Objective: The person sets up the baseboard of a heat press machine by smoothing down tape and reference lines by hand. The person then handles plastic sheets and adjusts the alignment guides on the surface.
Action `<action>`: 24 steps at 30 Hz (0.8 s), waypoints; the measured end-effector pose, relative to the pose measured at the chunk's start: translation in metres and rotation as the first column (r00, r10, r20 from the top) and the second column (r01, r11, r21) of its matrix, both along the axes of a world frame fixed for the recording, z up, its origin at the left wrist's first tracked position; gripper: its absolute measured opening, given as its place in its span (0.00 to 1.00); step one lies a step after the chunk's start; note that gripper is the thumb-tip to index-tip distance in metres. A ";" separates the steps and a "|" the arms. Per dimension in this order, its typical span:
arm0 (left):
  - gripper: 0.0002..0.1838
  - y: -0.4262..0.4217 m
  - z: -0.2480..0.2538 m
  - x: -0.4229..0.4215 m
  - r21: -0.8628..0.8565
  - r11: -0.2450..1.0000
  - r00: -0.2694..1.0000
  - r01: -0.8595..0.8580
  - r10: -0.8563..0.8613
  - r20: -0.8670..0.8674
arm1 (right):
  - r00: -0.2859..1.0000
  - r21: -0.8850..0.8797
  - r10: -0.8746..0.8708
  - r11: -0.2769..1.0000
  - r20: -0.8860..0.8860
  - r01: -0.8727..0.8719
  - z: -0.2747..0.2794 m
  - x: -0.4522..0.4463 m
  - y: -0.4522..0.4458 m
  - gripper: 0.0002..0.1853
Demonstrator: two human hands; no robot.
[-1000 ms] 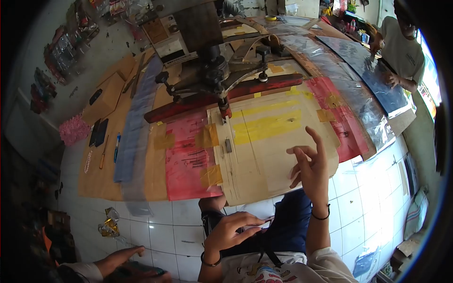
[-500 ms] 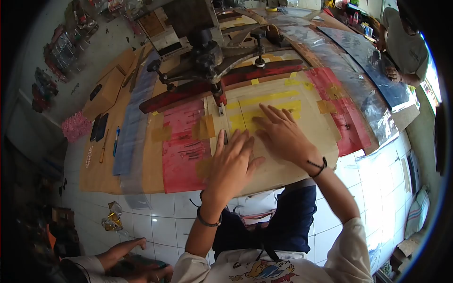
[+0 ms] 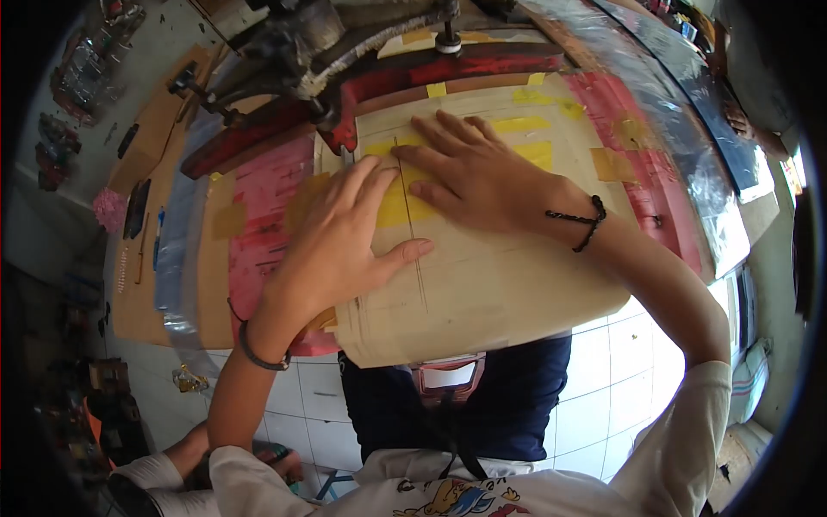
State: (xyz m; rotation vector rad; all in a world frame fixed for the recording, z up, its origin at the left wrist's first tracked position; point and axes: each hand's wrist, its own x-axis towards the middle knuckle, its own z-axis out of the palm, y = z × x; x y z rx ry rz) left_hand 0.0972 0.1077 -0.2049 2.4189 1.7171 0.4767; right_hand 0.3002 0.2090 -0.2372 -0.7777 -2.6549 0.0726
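Observation:
Both hands rest on a beige board [image 3: 517, 284] with yellow tape strips [image 3: 532, 156] and dark drawn lines. My left hand [image 3: 340, 233] lies at the board's left edge, just below the tip of a red metal bar [image 3: 413, 86], its thumb stretched to the right. Flat on the yellow tape, to the right of the long dark line, is my right hand [image 3: 482, 172], fingers spread. Neither hand shows anything gripped. What lies under the left fingers is hidden. Red sheets [image 3: 267, 189] with brown tape flank the board.
A black clamp mechanism [image 3: 301, 43] stands above the red bar. Clear plastic strips [image 3: 185, 250] and a blue pen [image 3: 159, 237] are at the left. Another person's hand [image 3: 739, 119] is at the upper right; another person's arm [image 3: 185, 452] shows at the lower left.
Both hands came down onto the board and have moved further up along it. The view has moved closer to the board, so the red bar and clamp appear larger and further left.

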 end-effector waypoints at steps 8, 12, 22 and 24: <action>0.42 0.008 -0.014 -0.003 0.056 0.998 0.999 -0.028 0.030 -0.032 | 0.993 0.035 -0.014 0.999 -0.116 0.018 -0.008 -0.003 0.007 0.26; 0.43 0.010 -0.014 -0.003 0.026 0.999 0.997 -0.039 0.041 -0.061 | 0.976 0.116 -0.016 0.992 -0.218 0.042 -0.022 -0.009 0.011 0.25; 0.43 0.010 -0.010 -0.003 -0.001 0.997 0.993 -0.072 0.072 -0.096 | 0.981 0.004 0.078 0.997 -0.177 -0.078 0.001 0.003 0.008 0.19; 0.43 0.011 -0.011 -0.005 0.001 0.998 0.994 -0.066 0.066 -0.089 | 0.966 0.083 0.112 0.992 -0.231 -0.095 -0.004 0.006 0.007 0.19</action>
